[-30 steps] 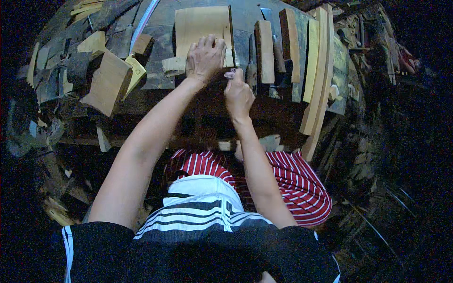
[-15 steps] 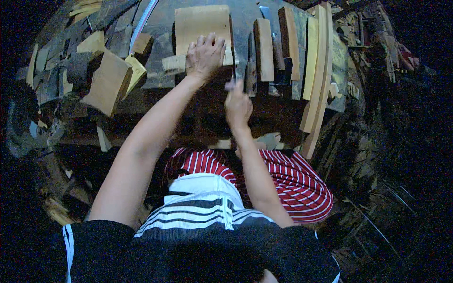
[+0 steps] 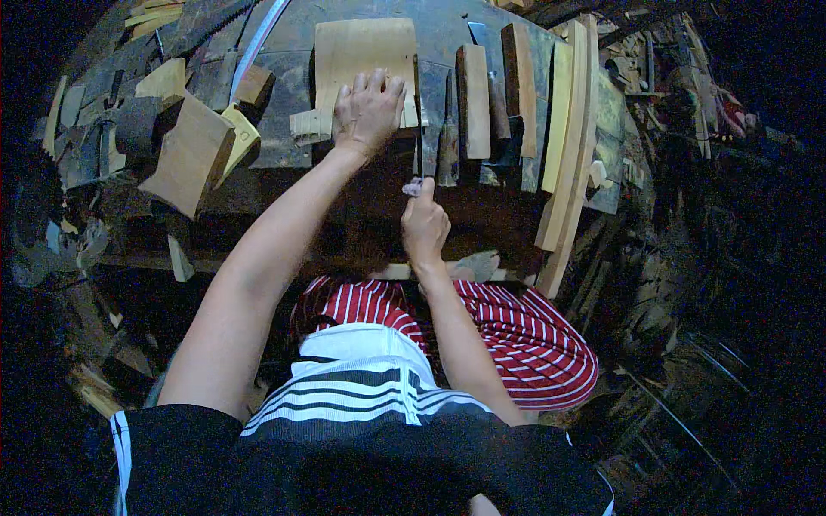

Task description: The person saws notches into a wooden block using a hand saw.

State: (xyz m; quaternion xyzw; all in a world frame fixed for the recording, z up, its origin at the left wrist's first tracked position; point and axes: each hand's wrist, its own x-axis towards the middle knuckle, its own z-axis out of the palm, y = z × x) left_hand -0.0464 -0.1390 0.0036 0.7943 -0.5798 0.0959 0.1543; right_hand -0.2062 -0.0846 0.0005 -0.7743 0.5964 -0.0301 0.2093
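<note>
Left hand [image 3: 368, 110] is pressing flat, fingers spread, on the board [image 3: 361, 52]; right hand [image 3: 425, 225], just below the board, is gripping a saw handle [image 3: 413, 187].

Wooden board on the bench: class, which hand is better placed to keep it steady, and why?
Left. The left hand lies flat on the wooden board, while the right hand is off it, closed on a thin tool beside its edge.

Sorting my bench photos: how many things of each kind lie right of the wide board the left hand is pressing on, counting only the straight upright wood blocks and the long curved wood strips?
Right of the wide board under the left hand:
Straight upright wood blocks: 2
Long curved wood strips: 2
Total: 4
</note>
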